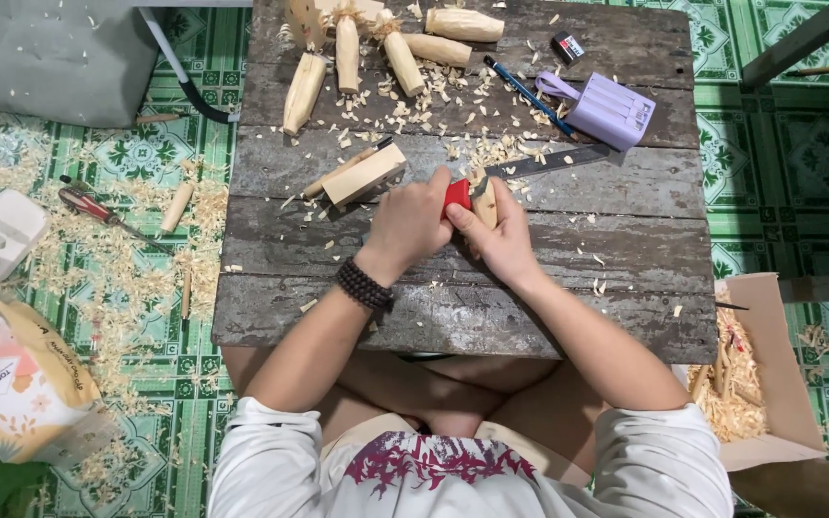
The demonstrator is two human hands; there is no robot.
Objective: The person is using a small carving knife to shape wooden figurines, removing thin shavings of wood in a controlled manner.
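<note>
I sit at a low weathered plank table (pixel 453 317) strewn with wood chips. My left hand (pixel 405 228), a dark bead bracelet on its wrist, is closed around a red-handled knife (pixel 457 195). My right hand (pixel 499 245) grips a small pale wooden piece (pixel 485 201), held upright against the knife. The two hands touch near the table's middle. The blade is mostly hidden between them.
A squared wooden block (pixel 365 175) and a metal ruler (pixel 549 161) lie just beyond the hands. Several carved wooden figures (pixel 347 53), a blue pencil (pixel 530 96) and a lilac box (pixel 608 109) sit at the far edge. A cardboard box (pixel 769 317) of shavings stands right; shavings cover the left floor.
</note>
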